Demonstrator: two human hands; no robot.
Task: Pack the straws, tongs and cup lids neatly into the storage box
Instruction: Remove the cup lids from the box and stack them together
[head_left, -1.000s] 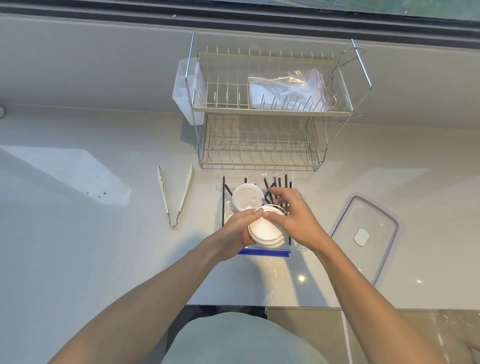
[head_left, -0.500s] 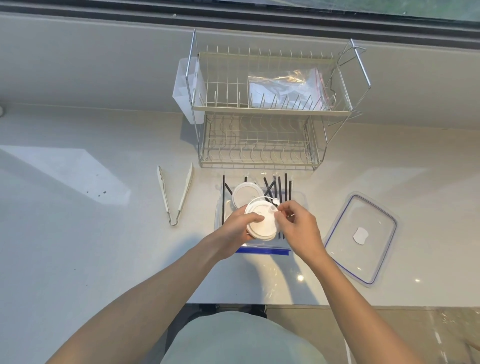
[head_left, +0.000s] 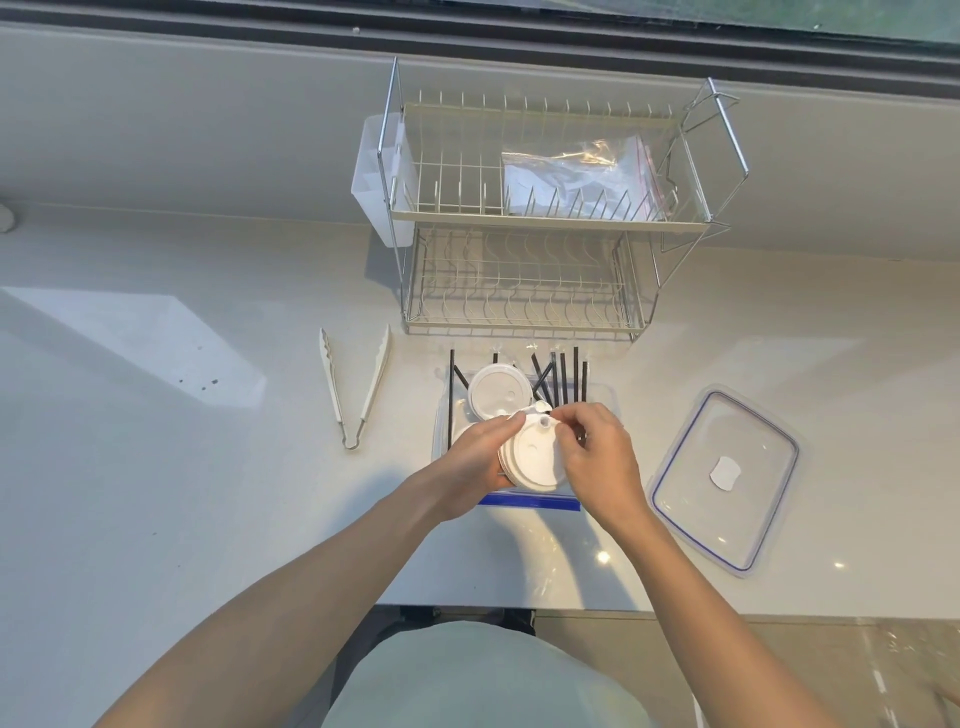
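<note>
My left hand (head_left: 480, 457) cups a small stack of white cup lids (head_left: 532, 460) from beneath, while my right hand (head_left: 597, 452) pinches the little flap at the top lid's rim. I should square the stack first, then lower it flat into the clear storage box (head_left: 602, 395) beside the other lid (head_left: 500, 391), clear of the black straws (head_left: 563, 376). The tongs (head_left: 356, 387) wait on the counter to the left.

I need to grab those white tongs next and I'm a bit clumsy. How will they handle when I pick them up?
The tongs look thin and plastic, so probably light. Their arms lie splayed apart, joined only at the near end, so they will likely spring back open unless squeezed. Lying flat on the smooth counter, they may slide if nudged rather than roll.
</note>
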